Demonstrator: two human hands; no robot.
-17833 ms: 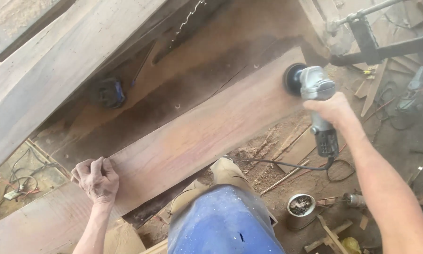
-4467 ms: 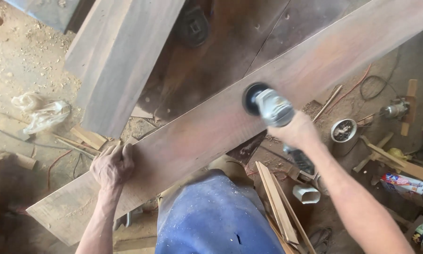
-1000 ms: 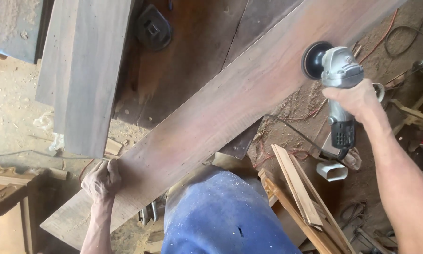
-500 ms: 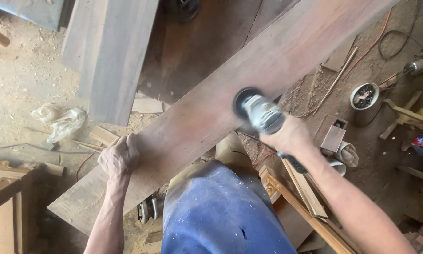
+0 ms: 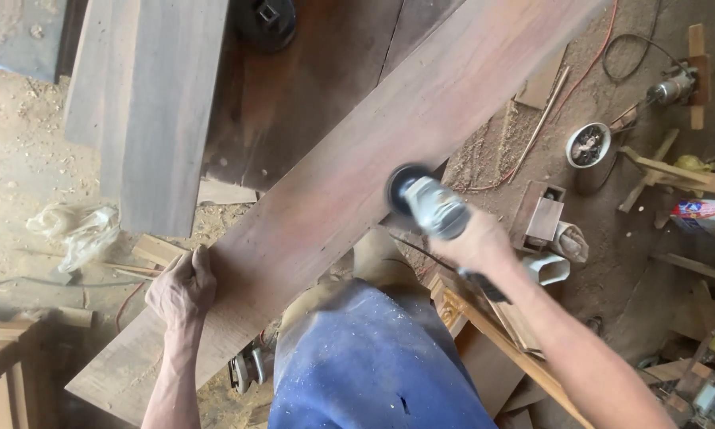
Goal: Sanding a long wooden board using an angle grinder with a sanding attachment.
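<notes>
My right hand (image 5: 476, 242) grips the grinder (image 5: 430, 205) mid-frame, left hand (image 5: 182, 287) clamps the plank (image 5: 357, 183) edge lower left; plank looks heavy & stiff, hold by edges

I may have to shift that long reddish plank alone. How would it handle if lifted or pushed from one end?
The reddish plank looks thick and solid, so probably stiff and heavy. It runs diagonally past the frame, so lifting one end would likely make it swing awkwardly. The left hand grips its edge while the right hand works the grinder; it may slide.
</notes>
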